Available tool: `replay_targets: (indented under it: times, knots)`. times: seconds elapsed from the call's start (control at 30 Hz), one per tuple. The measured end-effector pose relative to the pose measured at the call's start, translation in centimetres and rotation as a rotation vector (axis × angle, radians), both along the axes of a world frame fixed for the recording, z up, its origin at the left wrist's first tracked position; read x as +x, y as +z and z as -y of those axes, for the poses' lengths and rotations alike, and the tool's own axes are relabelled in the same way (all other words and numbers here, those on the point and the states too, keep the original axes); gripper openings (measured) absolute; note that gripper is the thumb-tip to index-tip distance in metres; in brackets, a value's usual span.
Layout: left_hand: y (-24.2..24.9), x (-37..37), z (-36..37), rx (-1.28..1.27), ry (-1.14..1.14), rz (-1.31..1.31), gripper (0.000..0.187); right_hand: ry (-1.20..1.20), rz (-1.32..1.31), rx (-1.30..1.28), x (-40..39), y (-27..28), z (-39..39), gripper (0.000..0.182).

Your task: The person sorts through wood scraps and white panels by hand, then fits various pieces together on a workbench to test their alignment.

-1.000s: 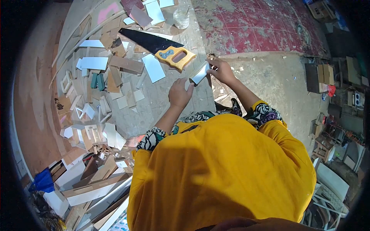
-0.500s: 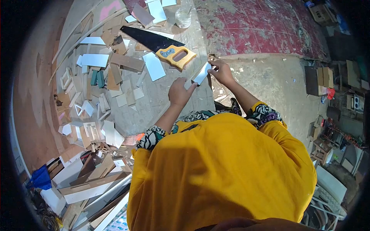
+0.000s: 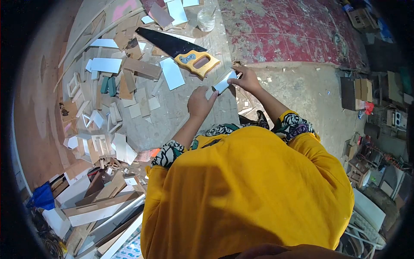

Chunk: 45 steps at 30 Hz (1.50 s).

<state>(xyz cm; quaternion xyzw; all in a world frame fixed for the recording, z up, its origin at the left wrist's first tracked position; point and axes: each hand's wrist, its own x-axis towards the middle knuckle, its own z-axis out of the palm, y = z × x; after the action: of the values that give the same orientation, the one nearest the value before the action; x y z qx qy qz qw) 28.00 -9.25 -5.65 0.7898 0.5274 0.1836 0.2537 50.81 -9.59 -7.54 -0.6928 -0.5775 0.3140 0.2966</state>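
Between my two hands, near the table's right edge, lies a small white board (image 3: 224, 83) set at a slant. My left hand (image 3: 200, 102) holds its lower left end, with the thumb up against it. At the upper right end my right hand (image 3: 246, 80) grips the board between thumb and fingers. A thin wooden strip runs along the board's upper side. Just above and to the left rests a handsaw (image 3: 189, 57) with a yellow handle and black blade. A white rectangular piece (image 3: 172, 74) lies left of the handle.
Many wood and white offcuts (image 3: 142, 68) cover the left of the table (image 3: 159, 125). Two green blocks (image 3: 108, 86) are among them. A clear container (image 3: 206, 20) stands at the back. Long boards (image 3: 103, 211) are piled at lower left.
The white board and my right hand have shifted slightly down and to the left. My left hand has barely moved; both hands still hold the board.
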Motion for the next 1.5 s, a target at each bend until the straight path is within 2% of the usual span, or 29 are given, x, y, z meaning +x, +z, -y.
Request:
replay_targets:
  times: [0.07, 0.17, 0.23, 0.27, 0.37, 0.4, 0.47, 0.5, 0.53, 0.6, 0.63, 0.7, 0.83, 0.9, 0.93, 1.0, 1.03, 1.07, 1.1, 1.13, 1.17, 1.23, 1.27, 1.33, 1.47, 1.5]
  knots:
    - [0.0, 0.0, 0.0, 0.002, 0.001, -0.006, 0.042, 0.006, -0.009, 0.027, 0.1, -0.2, 0.0, 0.063]
    - [0.0, 0.1, 0.0, -0.001, 0.015, -0.002, 0.041, 0.008, 0.045, -0.06, -0.8, 2.7, 0.2, 0.054]
    - [-0.1, 0.0, -0.1, 0.007, 0.009, 0.004, 0.04, 0.296, 0.411, 0.411, -1.8, 4.5, 0.5, 0.056]
    - [-0.1, 0.0, 0.0, 0.014, -0.01, 0.012, 0.04, 0.298, 0.409, 0.41, -1.7, 4.1, 0.6, 0.056]
    - [0.3, 0.0, 0.1, 0.012, -0.017, 0.017, 0.037, 0.552, 0.427, 0.347, -0.5, 3.1, 0.0, 0.05]
    - [0.1, -0.1, 0.0, 0.013, -0.012, 0.016, 0.037, 0.557, 0.425, 0.35, -0.1, 3.0, -0.4, 0.05]
    - [-0.4, -0.5, 0.1, 0.041, -0.059, 0.064, 0.036, 0.357, 0.282, 0.281, 0.8, 2.9, -1.3, 0.046]
    - [-0.4, -0.6, 0.1, 0.04, -0.055, 0.062, 0.036, 0.29, 0.181, 0.324, 1.5, 2.9, -2.1, 0.048]
    - [-0.4, -0.6, 0.2, 0.052, -0.058, 0.064, 0.035, 0.18, 0.267, 0.342, 1.8, 2.9, -3.1, 0.049]
    - [-0.4, -0.5, 0.2, 0.067, -0.062, 0.068, 0.035, 0.199, 0.303, 0.092, 2.2, 4.4, -4.6, 0.05]
    - [-0.4, -0.4, 0.2, 0.056, -0.067, 0.064, 0.034, 0.2, 0.304, 0.094, 1.6, 5.1, -5.1, 0.05]
    - [-0.4, -0.4, 0.1, 0.052, -0.065, 0.06, 0.033, 0.298, 0.303, -0.108, -0.2, 6.1, -6.6, 0.052]
    - [-0.1, -0.4, 0.1, 0.047, -0.064, 0.04, 0.032, 0.386, 0.146, -0.061, -5.4, 4.3, -10.0, 0.051]
    - [0.0, -0.6, 0.1, 0.045, -0.054, 0.003, 0.033, 0.035, -0.09, 0.598, -8.8, 3.7, -11.0, 0.042]
    - [0.0, -0.8, 0.0, 0.006, -0.084, -0.049, 0.032, 0.052, -0.099, 0.599, -9.2, 4.1, -11.1, 0.042]
    - [0.3, -1.2, 0.0, -0.038, -0.098, -0.103, 0.031, 0.395, 0.108, 0.402, -9.5, 4.9, -10.9, 0.034]
    - [0.7, -1.4, 0.0, -0.133, -0.128, -0.168, 0.029, 0.619, 0.211, 0.113, -9.7, 5.0, -10.8, 0.031]
    - [0.9, -1.6, 0.1, -0.231, -0.159, -0.229, 0.027, 0.637, 0.209, 0.108, -9.7, 5.1, -10.0, 0.031]
    - [0.5, -2.0, 0.4, -0.239, -0.143, -0.225, 0.027, 0.78, 0.269, -0.021, -9.7, 5.9, -8.4, 0.031]
    - [0.0, -2.5, 0.7, -0.085, -0.159, -0.139, 0.03, 0.92, 0.331, -0.152, -9.4, 6.4, -7.2, 0.031]
    - [-0.5, -2.9, 1.1, 0.069, -0.173, -0.055, 0.032, 0.94, 0.333, -0.156, -8.8, 5.2, -6.4, 0.031]
    - [-0.5, -3.5, 1.9, 0.08, -0.15, 0.006, 0.035, 0.832, 0.064, 0.076, -7.5, 2.7, -4.5, 0.028]
    - [-0.4, -3.8, 2.3, 0.101, -0.148, 0.062, 0.039, 0.848, 0.063, 0.075, -6.8, 2.3, -3.8, 0.028]
    - [0.0, -4.6, 3.0, 0.1, -0.118, 0.044, 0.041, 0.834, 0.182, 0.329, -5.9, 2.9, -2.2, 0.028]
    - [-0.1, -6.3, 4.7, 0.138, -0.09, 0.021, 0.042, 0.775, 0.233, 0.232, -4.4, 1.6, -0.7, 0.029]
    - [0.0, -6.8, 5.1, 0.139, -0.082, 0.016, 0.042, 0.746, 0.294, 0.293, -3.7, 1.3, -0.8, 0.027]
